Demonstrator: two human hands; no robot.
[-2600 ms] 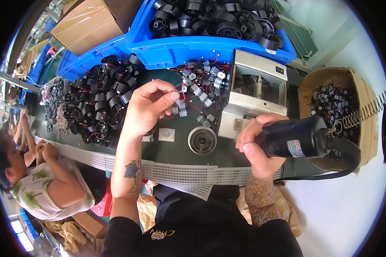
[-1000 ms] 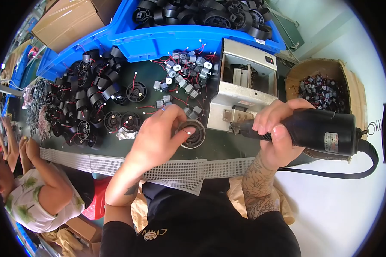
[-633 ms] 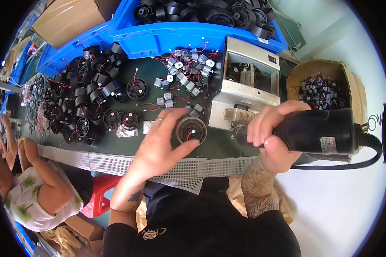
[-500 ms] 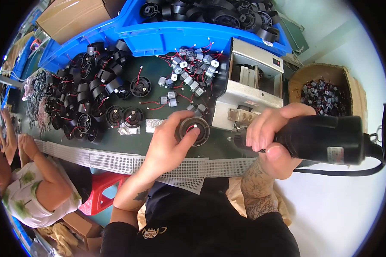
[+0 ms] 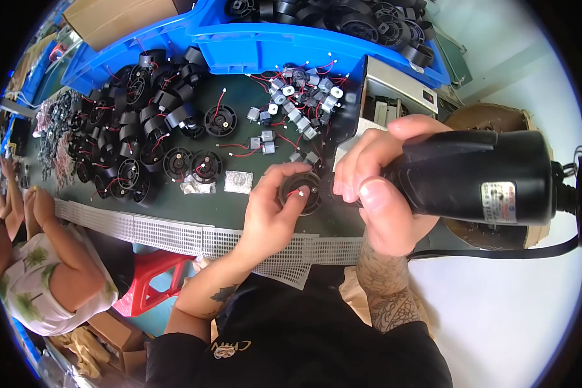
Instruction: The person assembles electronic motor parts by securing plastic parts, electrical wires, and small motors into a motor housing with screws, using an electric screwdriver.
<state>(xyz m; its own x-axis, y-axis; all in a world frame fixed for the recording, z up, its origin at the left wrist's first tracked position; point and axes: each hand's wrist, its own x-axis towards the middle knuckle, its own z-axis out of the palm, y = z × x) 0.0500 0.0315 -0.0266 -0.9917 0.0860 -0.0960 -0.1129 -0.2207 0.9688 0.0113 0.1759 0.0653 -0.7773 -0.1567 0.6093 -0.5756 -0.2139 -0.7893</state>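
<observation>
The round black housing (image 5: 312,202) sits on the bench (image 5: 239,216), a little in from the near edge and its perforated strip (image 5: 174,237), between the two hands. The left hand (image 5: 273,207) grips it from the left, fingers at the far rim and thumb over its face, beside a red wire with a white plug (image 5: 301,193). The right hand (image 5: 385,194) is wrapped around a black power driver (image 5: 475,174), held sideways, its nose toward the housing's right side; whether the tip touches is too blurred to tell. Small grey motors (image 5: 297,116) lie farther toward the far edge, and a heap of black housings (image 5: 132,123) spreads toward the left end.
</observation>
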